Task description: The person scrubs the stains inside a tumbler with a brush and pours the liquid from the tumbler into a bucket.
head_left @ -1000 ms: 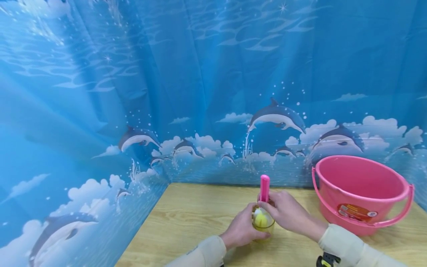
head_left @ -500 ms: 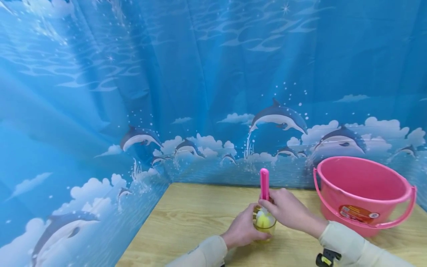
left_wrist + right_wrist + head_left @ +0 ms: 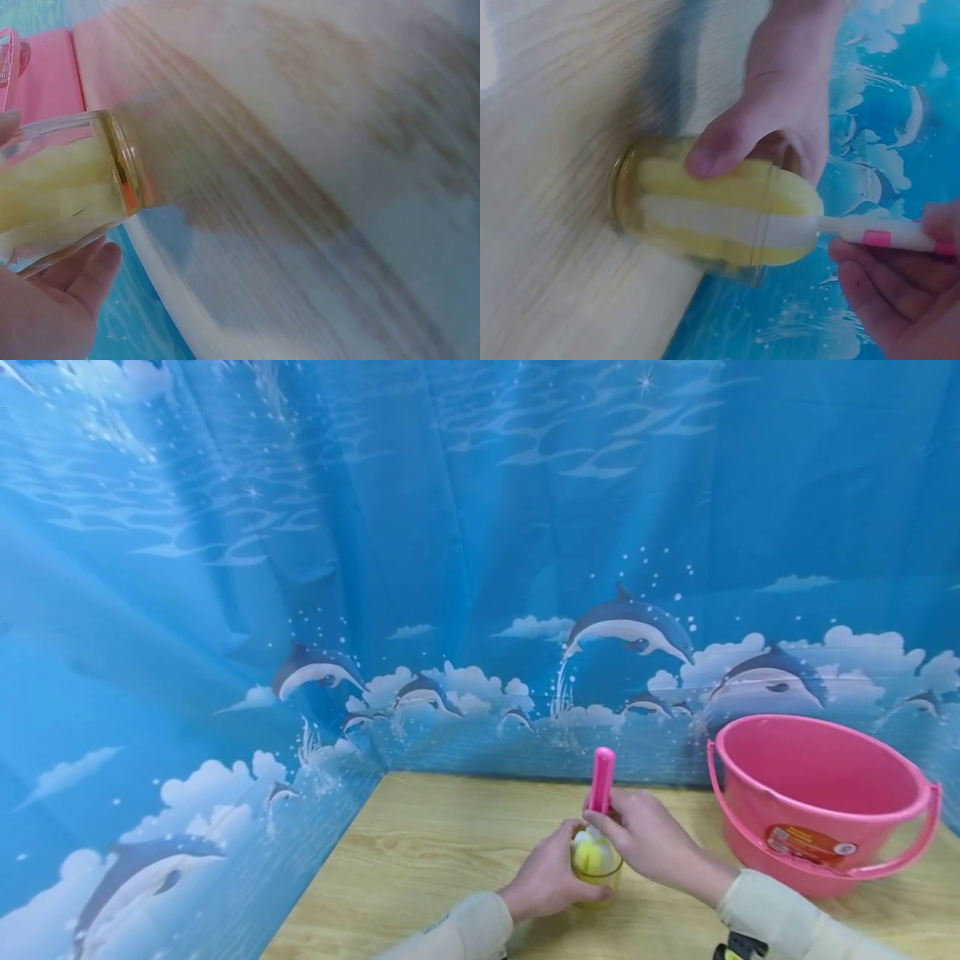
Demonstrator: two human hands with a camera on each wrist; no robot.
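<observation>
A clear, yellowish glass (image 3: 634, 184) stands on the wooden table, and my left hand (image 3: 546, 874) grips it round the side. Inside the glass sits the yellow and white sponge head (image 3: 727, 217) of a bottle brush. The top of the sponge bulges past the rim. My right hand (image 3: 660, 839) holds the brush by its white and pink handle (image 3: 602, 781), which points upward in the head view. In the left wrist view the sponge fills much of the glass, and fingers (image 3: 94, 281) of the left hand curve beneath it.
A pink bucket (image 3: 817, 814) with its handle hanging down stands on the table (image 3: 442, 827) to the right. A blue curtain (image 3: 450, 568) printed with dolphins hangs behind the table and along its left side.
The brush handle has risen slightly, then dropped again and tilted a little to the right. My left hand keeps its grip on the glass, and the view has shifted slightly.
</observation>
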